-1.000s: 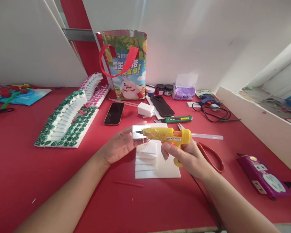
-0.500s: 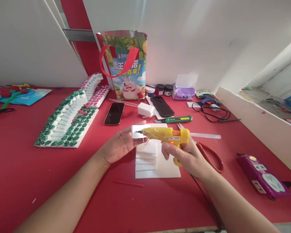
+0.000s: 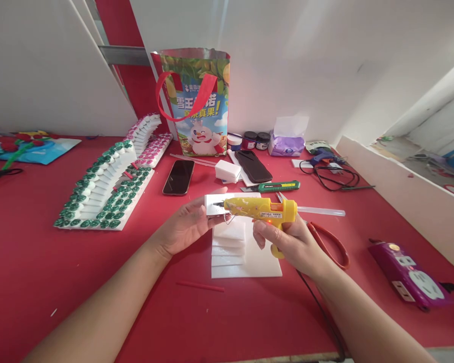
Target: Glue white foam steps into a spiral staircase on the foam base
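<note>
My right hand is closed round the grip of a yellow hot glue gun, its nozzle pointing left. A clear glue stick sticks out behind it, and a small red light glows on its side. Between thumb and fingers, my left hand holds a small white foam block. The nozzle is over the block's face; whether it touches, I cannot tell. Below lie several overlapping white foam pieces, stepped on a white foam board.
Behind the hands are two phones, stacked white blocks, a green utility knife and red-handled pliers. A red stick lies in front. At left stands a decorated foam stair model; a purple power strip sits right.
The glue gun and my right hand have shifted very slightly to the right. My left hand and the foam block stay almost still.
</note>
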`<state>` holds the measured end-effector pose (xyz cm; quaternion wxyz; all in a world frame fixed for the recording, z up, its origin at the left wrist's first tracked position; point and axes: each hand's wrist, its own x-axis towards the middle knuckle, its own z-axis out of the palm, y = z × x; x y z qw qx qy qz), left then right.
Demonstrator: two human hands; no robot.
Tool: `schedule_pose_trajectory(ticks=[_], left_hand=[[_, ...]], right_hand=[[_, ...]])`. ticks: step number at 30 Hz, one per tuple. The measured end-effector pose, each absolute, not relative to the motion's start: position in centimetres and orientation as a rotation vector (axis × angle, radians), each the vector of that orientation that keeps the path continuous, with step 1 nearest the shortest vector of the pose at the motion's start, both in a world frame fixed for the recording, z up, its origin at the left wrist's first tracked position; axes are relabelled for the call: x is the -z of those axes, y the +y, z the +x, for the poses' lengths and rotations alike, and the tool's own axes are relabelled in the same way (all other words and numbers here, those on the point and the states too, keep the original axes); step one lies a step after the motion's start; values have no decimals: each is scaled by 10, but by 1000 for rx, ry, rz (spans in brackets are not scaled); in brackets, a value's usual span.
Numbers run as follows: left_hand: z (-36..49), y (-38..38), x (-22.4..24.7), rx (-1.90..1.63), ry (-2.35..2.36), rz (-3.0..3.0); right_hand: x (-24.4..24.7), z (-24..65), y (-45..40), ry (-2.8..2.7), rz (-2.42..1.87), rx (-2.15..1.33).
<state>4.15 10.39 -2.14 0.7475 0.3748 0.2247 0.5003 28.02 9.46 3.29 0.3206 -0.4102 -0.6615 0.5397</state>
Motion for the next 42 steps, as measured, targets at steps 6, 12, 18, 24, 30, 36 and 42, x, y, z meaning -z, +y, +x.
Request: schedule_pose_trajectory(ticks=[6, 12, 18, 24, 30, 36, 42], left_hand=[[42, 104, 22, -1091, 497, 841], [40, 105, 23, -1112, 489, 864], [38, 105, 22, -1122, 484, 843], [37, 104, 20, -1146, 491, 794], [37, 104, 16, -1184, 511, 806], [34, 105, 15, -1170, 515, 834], [35, 105, 15, -1197, 502, 845]], right_hand=[[-29, 279, 95, -1758, -1034, -1420], [-29, 280, 97, -1753, -1047, -1411], [-29, 281, 99, -1765, -1155, -1395], [-29, 283, 99, -1731, -1165, -1397], [-27, 283, 102, -1726, -1190, -1365], [-31, 283, 102, -1719, -1193, -1312], [-30, 283, 103, -1694, -1220, -1310]])
